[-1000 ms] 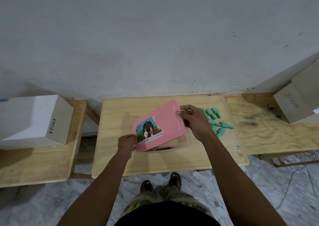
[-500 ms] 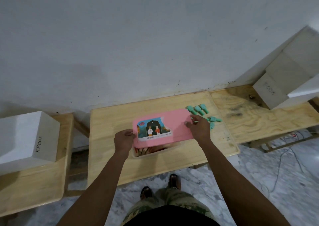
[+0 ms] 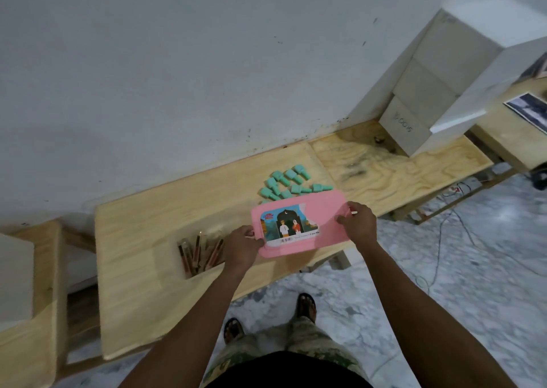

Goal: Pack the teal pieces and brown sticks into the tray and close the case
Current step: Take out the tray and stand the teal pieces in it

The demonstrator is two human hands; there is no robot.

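A pink lid (image 3: pixel 322 214) with a picture sticker is held flat above the right part of the wooden table (image 3: pixel 142 257). My left hand (image 3: pixel 241 247) grips its left edge and my right hand (image 3: pixel 356 224) grips its right edge. To the left of the lid, a pale tray (image 3: pixel 189 273) stands uncovered with several brown sticks (image 3: pixel 199 253) inside. Several teal pieces (image 3: pixel 288 184) lie on the table beyond the lid, and the lid hides the nearest ones.
White boxes (image 3: pixel 426 103) stand on the plywood table (image 3: pixel 399 168) at the right. Another white box (image 3: pixel 14 281) sits on a low table at the left. Cables (image 3: pixel 453 210) run over the marble floor. My sandalled feet (image 3: pixel 305 303) are below the table's edge.
Both hands have carried the pink lid to the right, off the tray, so the brown sticks now show. The camera has swung to the right.
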